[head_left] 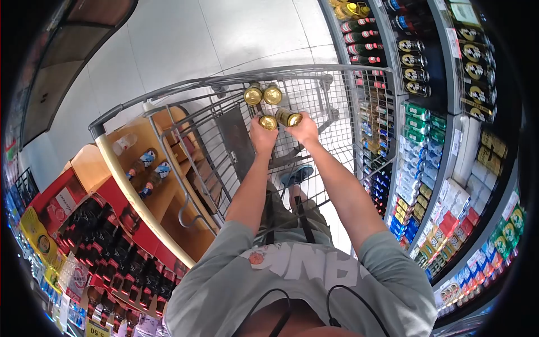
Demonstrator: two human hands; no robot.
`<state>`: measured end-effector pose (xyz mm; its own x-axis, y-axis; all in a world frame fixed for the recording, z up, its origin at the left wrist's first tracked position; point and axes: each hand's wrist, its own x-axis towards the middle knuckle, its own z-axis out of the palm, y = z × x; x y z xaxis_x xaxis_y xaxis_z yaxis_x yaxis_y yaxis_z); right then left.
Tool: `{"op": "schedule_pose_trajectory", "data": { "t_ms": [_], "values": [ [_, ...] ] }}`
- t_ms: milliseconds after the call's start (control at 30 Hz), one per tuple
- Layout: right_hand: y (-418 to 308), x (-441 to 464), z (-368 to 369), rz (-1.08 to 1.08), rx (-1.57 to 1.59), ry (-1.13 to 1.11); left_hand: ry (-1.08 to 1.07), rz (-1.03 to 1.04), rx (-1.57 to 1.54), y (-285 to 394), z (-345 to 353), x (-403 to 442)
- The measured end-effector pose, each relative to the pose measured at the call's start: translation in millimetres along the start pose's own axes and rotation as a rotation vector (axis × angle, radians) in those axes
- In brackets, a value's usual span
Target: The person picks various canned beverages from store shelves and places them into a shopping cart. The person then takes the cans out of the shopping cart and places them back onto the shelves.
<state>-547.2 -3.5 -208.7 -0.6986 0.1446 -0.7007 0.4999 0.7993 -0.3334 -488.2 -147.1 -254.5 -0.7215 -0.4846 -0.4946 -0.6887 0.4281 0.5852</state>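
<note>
Inside a wire shopping cart (224,72), my left hand (263,136) is wrapped round an upright can with a gold top (268,122). Beside it, my right hand (304,130) grips a second gold-topped can (289,117), which is tilted. Just beyond my hands, two more cans, one at the left (252,94) and one at the right (273,95), stand side by side at the far end of the cart. My fingers are partly hidden by the cans.
Shelves (452,50) with rows of cans and bottles run along the right. At the left are a wooden stand (168,216) holding plastic bottles and a red display (62,202) with dark bottles. Grey floor tiles (168,39) lie beyond the cart.
</note>
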Motion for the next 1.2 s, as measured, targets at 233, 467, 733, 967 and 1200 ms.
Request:
{"op": "schedule_pose_trajectory", "data": {
  "t_ms": [233, 467, 733, 967, 1200],
  "values": [
    [95, -40, -49, -0.048, 0.328, 0.079, -0.181, -0.036, -0.036, -12, -7, -38],
    [174, -122, -137, -0.197, 0.704, 0.195, -0.349, 0.241, -0.138, 37, -36, -105],
    [270, -295, -226, -0.219, 1.37, 0.299, -0.603, 0.439, -0.449, 159, -71, -210],
    [346, -415, -249, -0.247, 1.464, 0.541, -0.771, 0.429, -0.473, 256, -75, -299],
    [397, -486, -294, -0.376, 1.196, 0.727, -0.945, 0.469, -0.438, 344, -33, -372]
  ]
}}
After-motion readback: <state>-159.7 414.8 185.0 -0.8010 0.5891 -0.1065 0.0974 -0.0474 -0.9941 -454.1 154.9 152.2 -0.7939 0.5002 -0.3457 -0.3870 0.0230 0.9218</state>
